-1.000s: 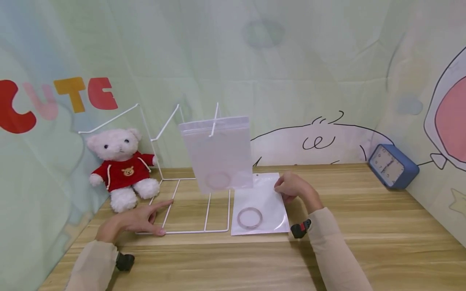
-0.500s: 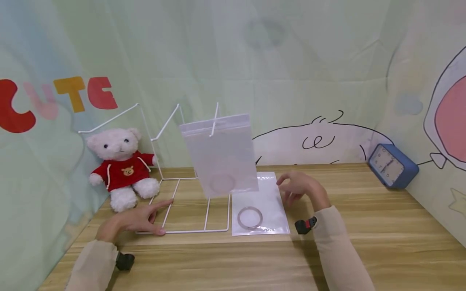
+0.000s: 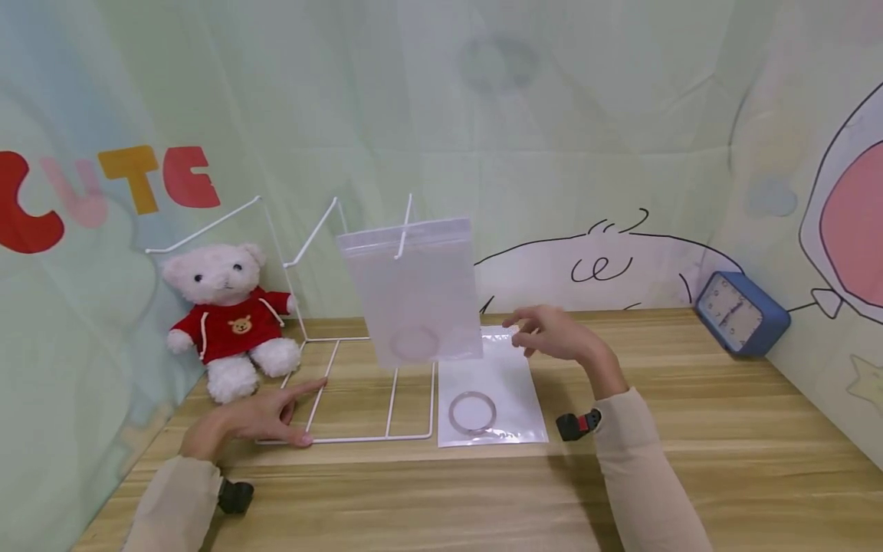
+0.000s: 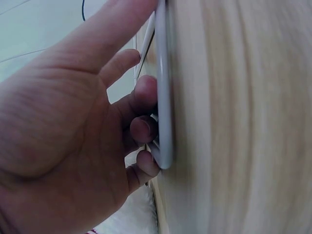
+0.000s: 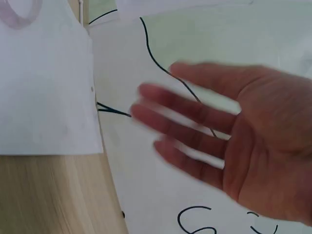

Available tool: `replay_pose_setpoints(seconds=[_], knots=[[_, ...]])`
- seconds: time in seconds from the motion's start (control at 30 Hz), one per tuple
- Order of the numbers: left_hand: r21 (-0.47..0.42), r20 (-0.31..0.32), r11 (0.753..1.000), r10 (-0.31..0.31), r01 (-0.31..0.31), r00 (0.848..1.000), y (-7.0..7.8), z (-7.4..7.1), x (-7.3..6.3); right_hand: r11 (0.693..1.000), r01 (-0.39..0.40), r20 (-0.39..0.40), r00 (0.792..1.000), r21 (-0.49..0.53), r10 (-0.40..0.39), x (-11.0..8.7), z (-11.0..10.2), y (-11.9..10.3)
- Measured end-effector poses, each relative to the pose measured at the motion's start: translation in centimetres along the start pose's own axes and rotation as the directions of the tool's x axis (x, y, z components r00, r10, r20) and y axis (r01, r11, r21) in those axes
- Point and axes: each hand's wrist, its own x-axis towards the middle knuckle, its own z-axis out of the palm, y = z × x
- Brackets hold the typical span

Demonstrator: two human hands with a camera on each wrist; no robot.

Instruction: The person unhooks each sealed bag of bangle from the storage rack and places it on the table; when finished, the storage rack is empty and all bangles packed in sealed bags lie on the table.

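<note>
My left hand [image 3: 258, 414] rests on the base of a white wire rack [image 3: 345, 441], thumb at the front wire and index finger stretched over a crossbar. In the left wrist view its fingertips touch the wire [image 4: 165, 97]. A zip bag [image 3: 414, 291] with a pinkish ring in it hangs from the rack's right hook [image 3: 402, 241]. Beside the rack a second clear zip bag [image 3: 510, 399] lies flat, with a pinkish ring [image 3: 472, 412] inside. Over its far right corner hovers my right hand [image 3: 552, 333], holding nothing; its fingers are spread in the right wrist view.
A white teddy bear [image 3: 231, 326] in a red hoodie sits by the rack's left side. Two other hooks, a left one [image 3: 203, 225] and a middle one [image 3: 312, 232], carry nothing. A blue clock [image 3: 741, 314] stands at the back right. Printed cloth borders the wooden table [image 3: 483, 506].
My right hand has let go of the flat bag's right edge, then risen and shifted left towards its far end. The hanging bag swung right and back. My left hand has stayed put.
</note>
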Motion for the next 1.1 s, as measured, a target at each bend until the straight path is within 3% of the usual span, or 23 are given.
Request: replay_pose_setpoints(seconds=[0.07,0.17,0.43,0.6,0.73,1.1], knots=[[-0.005,0.003,1.000,-0.008,0.008,1.000,0.0,0.0,0.0,0.996,0.091,-0.059,0.994,-0.015,-0.092,0.1,0.0,-0.5],[-0.020,0.004,1.000,-0.015,0.016,1.000,0.1,0.0,0.0,0.985,0.166,-0.159,0.973,-0.041,-0.170,0.1,0.1,-1.4],[-0.032,0.003,0.999,-0.022,0.022,1.000,0.2,0.1,0.0,0.956,0.291,-0.368,0.885,-0.039,-0.284,-0.2,0.5,-4.2],[-0.026,0.009,0.999,-0.031,0.031,0.999,0.3,0.0,0.0,0.933,0.359,-0.421,0.842,-0.032,-0.338,0.0,1.3,-5.6],[-0.023,0.012,0.999,-0.043,0.043,0.999,0.5,0.0,0.0,0.924,0.381,-0.441,0.823,-0.036,-0.357,0.2,2.0,-6.0],[-0.006,0.014,0.998,-0.056,0.056,0.998,0.5,-0.1,0.0,0.923,0.381,-0.484,0.798,-0.057,-0.359,1.0,3.4,-6.6]])
